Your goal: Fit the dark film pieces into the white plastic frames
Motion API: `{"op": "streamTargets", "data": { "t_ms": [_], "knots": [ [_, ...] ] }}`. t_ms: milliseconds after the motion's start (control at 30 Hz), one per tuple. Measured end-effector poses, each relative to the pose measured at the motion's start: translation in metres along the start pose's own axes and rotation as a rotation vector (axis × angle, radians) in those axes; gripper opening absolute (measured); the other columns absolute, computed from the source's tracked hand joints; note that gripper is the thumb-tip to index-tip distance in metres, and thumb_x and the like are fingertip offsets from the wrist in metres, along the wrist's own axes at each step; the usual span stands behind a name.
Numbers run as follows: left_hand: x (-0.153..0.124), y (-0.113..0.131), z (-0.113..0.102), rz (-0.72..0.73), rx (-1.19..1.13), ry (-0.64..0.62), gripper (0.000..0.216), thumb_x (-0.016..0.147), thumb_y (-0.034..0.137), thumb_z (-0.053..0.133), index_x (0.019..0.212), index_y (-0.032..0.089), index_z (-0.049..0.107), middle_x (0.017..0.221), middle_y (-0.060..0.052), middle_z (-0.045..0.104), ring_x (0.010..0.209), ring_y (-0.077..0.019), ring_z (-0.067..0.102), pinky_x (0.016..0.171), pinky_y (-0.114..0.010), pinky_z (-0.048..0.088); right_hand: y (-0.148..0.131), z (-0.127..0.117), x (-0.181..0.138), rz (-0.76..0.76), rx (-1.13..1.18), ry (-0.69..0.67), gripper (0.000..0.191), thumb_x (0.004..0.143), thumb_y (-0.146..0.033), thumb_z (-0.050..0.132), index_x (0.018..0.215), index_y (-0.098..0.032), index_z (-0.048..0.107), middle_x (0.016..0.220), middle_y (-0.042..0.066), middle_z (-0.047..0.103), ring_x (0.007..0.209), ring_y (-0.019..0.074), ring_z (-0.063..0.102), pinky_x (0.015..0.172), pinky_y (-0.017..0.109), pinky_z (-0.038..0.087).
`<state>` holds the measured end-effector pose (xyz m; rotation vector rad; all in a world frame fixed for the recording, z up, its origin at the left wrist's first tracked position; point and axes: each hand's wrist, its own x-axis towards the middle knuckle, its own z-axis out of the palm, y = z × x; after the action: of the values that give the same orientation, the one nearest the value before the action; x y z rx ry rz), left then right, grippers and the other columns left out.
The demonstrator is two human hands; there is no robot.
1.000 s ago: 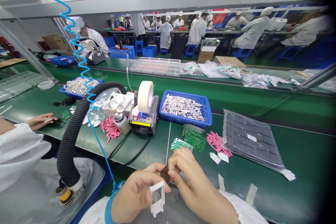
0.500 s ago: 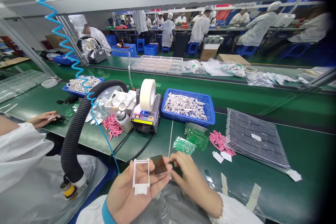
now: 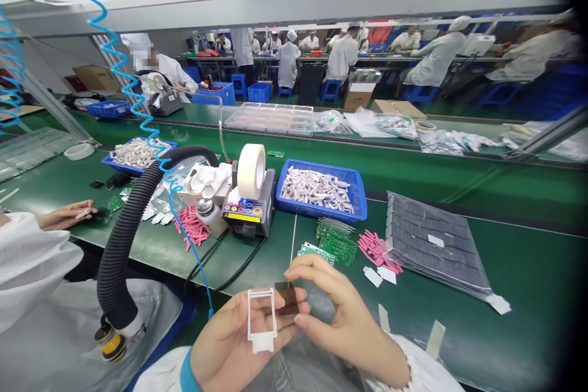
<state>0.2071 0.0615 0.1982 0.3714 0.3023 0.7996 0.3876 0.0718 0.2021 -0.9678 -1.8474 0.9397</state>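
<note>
My left hand is palm up, its thumb holding a white plastic frame with a rectangular opening. A small dark, glossy rectangular panel rests against the same hand's fingertips, just right of the frame. My right hand is curved around the panel's right side. Its index fingertip is near the panel's top edge and its thumb near the lower right corner, with a gap between them. Whether these fingertips touch the panel is hard to tell.
Ahead stand a tape dispenser and a blue bin of white parts. Green circuit boards, pink strips and a bagged tray lie right. A black hose rises left, beside a co-worker's hand.
The view has shifted slightly. My left hand and the white frame sit a little further right and lower in view. My right hand's index finger and thumb have spread apart around the dark panel.
</note>
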Motion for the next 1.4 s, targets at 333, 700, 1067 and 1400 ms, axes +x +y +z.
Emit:
{"op": "streamTargets", "data": {
  "t_ms": [333,700,1067,1400],
  "knots": [
    [0.015,-0.012,-0.013,0.331,0.328,0.327,0.035,0.072,0.043,0.064,0.100,0.022,0.067,0.095,-0.006,0.071,0.093,-0.0203,0.062,0.087,-0.035,0.046,-0.006,-0.006,0.002,-0.114,-0.268,0.281,0.016,0.075,-0.028,0.057,0.089,-0.021,0.055,0.081,0.003,0.058,0.079,0.0208,0.055,0.081,0.043,0.039],
    [0.013,-0.024,-0.020,0.748,0.940,0.406,0.042,0.069,0.012,0.067,0.105,0.032,0.053,0.100,-0.001,0.073,0.116,-0.0225,0.053,0.106,-0.049,0.027,-0.028,0.008,0.004,-0.143,-0.579,0.283,0.017,0.067,-0.025,0.063,0.077,-0.021,0.050,0.070,-0.002,0.055,0.066,0.0174,0.054,0.089,0.048,0.028],
    [0.023,-0.026,-0.025,0.984,1.104,0.395,0.044,0.065,0.001,0.062,0.100,0.028,0.062,0.101,-0.001,0.072,0.108,-0.0260,0.059,0.109,-0.055,0.020,-0.025,0.017,0.005,-0.095,-0.553,0.300,0.015,0.068,-0.021,0.063,0.077,-0.021,0.051,0.072,-0.002,0.055,0.069,0.0167,0.053,0.089,0.048,0.027],
    [0.037,-0.043,-0.033,0.583,0.506,0.552,0.025,0.067,0.028,0.071,0.090,0.021,0.062,0.100,-0.006,0.070,0.099,-0.0228,0.062,0.085,-0.035,0.048,-0.015,0.025,0.019,0.112,-0.600,0.268,0.023,0.071,-0.038,0.068,0.079,-0.020,0.055,0.082,0.002,0.053,0.081,0.0209,0.049,0.089,0.050,0.030]
  ]
}}
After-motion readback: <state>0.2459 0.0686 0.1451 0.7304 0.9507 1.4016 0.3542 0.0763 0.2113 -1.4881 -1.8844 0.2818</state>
